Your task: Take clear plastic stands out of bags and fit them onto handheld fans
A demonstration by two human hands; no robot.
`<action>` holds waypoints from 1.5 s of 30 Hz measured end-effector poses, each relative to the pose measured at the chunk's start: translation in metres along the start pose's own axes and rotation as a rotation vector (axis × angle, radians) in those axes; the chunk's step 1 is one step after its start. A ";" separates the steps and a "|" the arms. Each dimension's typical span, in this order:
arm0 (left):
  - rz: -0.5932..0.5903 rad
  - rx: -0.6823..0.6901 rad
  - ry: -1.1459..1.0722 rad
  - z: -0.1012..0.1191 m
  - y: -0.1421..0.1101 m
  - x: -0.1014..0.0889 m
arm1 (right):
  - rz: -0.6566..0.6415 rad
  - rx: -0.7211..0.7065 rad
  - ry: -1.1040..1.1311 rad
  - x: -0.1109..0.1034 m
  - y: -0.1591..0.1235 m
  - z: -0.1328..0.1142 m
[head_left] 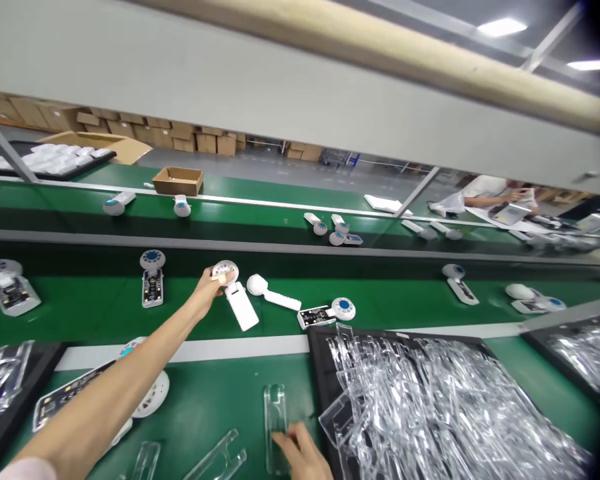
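Observation:
My left hand (207, 291) reaches out over the green belt. Its fingers close on the round head of a white handheld fan (243, 308), whose flat handle points toward me. My right hand (307, 457) is low in the middle, thumb and fingers pinching the right edge of a clear plastic cover (275, 403) that lies on the green work surface. Another clear cover (219, 460) lies to its left. Beneath my left forearm, partly hidden, lie an opened fan with a circuit board (63, 400) and a round white fan head (153, 395).
A black tray (325, 387) heaped with clear covers stands at right; more such trays sit at both edges. Several fan halves, including one with a board (325, 313), are spread along the belt. A small carton (178, 181) stands behind. Another person (495, 193) works at far right.

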State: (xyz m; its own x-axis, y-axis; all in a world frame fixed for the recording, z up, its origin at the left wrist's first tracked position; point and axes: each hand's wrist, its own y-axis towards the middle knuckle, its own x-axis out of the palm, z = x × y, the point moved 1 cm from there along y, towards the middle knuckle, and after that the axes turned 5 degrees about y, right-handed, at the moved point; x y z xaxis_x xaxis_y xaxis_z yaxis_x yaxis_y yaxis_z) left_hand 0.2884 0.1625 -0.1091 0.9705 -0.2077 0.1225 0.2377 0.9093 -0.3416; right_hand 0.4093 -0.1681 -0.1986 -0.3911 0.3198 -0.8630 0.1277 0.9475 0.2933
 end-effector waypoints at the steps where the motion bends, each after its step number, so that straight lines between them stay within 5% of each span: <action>1: -0.039 0.011 -0.061 0.006 -0.012 -0.006 | -0.005 0.037 -0.011 0.000 -0.002 0.002; 6: -0.177 0.024 -0.305 0.029 -0.071 -0.019 | -0.053 0.267 -0.145 0.009 0.015 -0.008; 10: -0.210 -0.048 -0.393 0.032 -0.108 -0.019 | 0.041 0.390 -0.115 0.022 0.023 -0.016; 15: -0.291 -0.077 -0.529 0.030 -0.135 -0.030 | 0.246 0.733 0.558 0.008 0.030 -0.023; 18: -0.382 -0.142 -0.744 0.026 -0.144 -0.031 | 0.274 0.960 1.123 -0.012 0.054 -0.053; 21: -0.441 -0.146 -0.908 0.023 -0.153 -0.023 | 0.219 0.961 1.463 -0.027 0.080 -0.098; 26: -0.513 -0.114 -1.017 0.025 -0.166 -0.008 | 0.001 0.783 1.593 -0.041 0.095 -0.153; 32: -0.450 -0.205 -0.974 0.027 -0.177 -0.020 | 0.154 0.709 1.350 -0.059 0.095 -0.158; 39: -0.125 -0.270 -0.887 0.023 -0.189 -0.028 | 0.264 0.516 0.541 -0.063 0.092 -0.151; 45: -0.077 -0.218 -0.729 0.025 -0.192 -0.033 | 0.242 0.132 0.156 -0.063 0.107 -0.160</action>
State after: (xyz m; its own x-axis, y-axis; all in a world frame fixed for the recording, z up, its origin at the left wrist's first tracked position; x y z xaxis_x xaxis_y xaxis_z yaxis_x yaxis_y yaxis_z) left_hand 0.2098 0.0039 -0.0243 0.6964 0.0919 0.7117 0.3800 0.7941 -0.4744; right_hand 0.3021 -0.0871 -0.0473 -0.4684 0.5414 -0.6982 0.3477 0.8394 0.4177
